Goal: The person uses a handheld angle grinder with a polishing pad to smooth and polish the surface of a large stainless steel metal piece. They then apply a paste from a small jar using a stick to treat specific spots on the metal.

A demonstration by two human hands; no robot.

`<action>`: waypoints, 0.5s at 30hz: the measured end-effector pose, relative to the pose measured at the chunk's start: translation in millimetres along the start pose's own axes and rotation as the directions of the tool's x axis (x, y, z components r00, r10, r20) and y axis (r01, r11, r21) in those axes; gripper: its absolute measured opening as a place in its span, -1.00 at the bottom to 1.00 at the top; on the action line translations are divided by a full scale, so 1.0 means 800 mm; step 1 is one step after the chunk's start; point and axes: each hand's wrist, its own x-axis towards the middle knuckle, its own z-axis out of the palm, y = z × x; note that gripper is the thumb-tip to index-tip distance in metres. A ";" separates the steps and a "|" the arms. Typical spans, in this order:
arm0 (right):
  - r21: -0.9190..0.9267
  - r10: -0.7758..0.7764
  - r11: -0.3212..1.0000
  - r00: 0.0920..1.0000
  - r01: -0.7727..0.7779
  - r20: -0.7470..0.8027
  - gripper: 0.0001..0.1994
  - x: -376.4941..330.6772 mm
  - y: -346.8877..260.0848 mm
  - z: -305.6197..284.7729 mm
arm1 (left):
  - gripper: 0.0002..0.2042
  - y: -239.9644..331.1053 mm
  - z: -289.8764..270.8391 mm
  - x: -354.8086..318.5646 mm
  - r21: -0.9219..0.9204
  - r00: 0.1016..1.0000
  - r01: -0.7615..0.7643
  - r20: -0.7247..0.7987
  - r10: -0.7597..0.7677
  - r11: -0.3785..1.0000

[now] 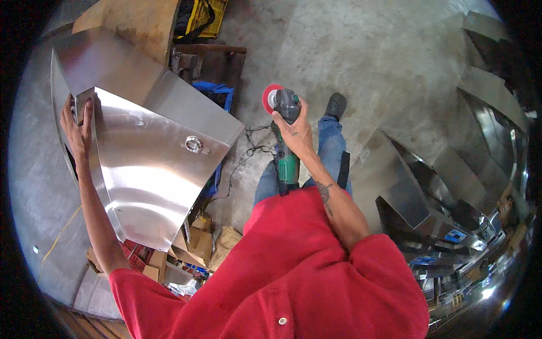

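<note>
My right hand (296, 131) grips a green and black angle grinder (289, 164) near its head, in front of my legs. The grinder carries a red disc (269, 99), turned to the left and apart from any metal. To the left stands a large shiny sheet-metal box (152, 161) with slanted sides and a small round lock (193, 144) on its face. My left hand (79, 127) is at the far left edge of the box, its thumb on the near side and its fingers bent round the rim.
Several similar sheet-metal boxes (395, 175) stand on the concrete floor (339, 45) at the right. A yellow crate (206, 20) and a wooden board (130, 25) lie at the far left. Black cable (230, 175) trails beside my legs. Cardboard boxes (197, 243) sit below the metal box.
</note>
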 end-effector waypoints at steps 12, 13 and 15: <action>0.261 -0.071 0.942 0.888 0.209 -0.455 -0.09 -0.100 -0.009 0.094 | -0.12 -0.032 0.039 0.058 0.002 0.994 -0.100 -0.041 0.100 0.995; 0.265 -0.087 0.935 0.874 0.238 -0.478 -0.09 -0.107 -0.010 0.099 | -0.10 -0.034 0.039 0.064 0.010 0.997 -0.076 -0.003 0.076 0.997; 0.297 -0.075 0.921 0.863 0.252 -0.500 -0.10 -0.115 -0.010 0.104 | -0.04 -0.019 0.045 0.069 -0.004 0.996 -0.071 -0.045 0.071 0.997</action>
